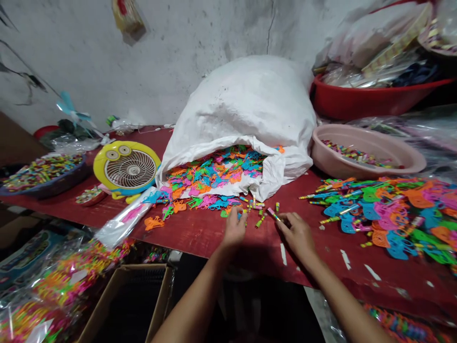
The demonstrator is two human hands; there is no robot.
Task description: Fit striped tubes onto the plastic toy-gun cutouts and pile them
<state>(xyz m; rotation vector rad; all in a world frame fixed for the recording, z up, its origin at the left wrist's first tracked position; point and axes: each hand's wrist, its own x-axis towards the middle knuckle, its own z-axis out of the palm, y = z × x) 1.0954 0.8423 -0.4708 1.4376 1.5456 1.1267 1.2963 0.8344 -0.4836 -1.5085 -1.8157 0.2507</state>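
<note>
My right hand (297,234) pinches a small patterned tube (273,214) between thumb and fingertips, just above the red table. To its left, my left hand (234,229) has its fingers curled together at the edge of the loose pieces. A bit of blue shows by those fingertips, but what they hold is partly hidden. Several short patterned tubes (260,221) lie on the table between the two hands. Behind them, a large white sack (246,100) lies with its mouth towards me, and colourful flat plastic shapes (214,174) spill out of it.
Plastic shapes joined with tubes (389,214) are heaped at right, before a pink basin (367,138) of tubes. A yellow fan (103,164) and a dark basin (53,189) of small pieces stand left. Below the table's front edge sits a cardboard box (103,300).
</note>
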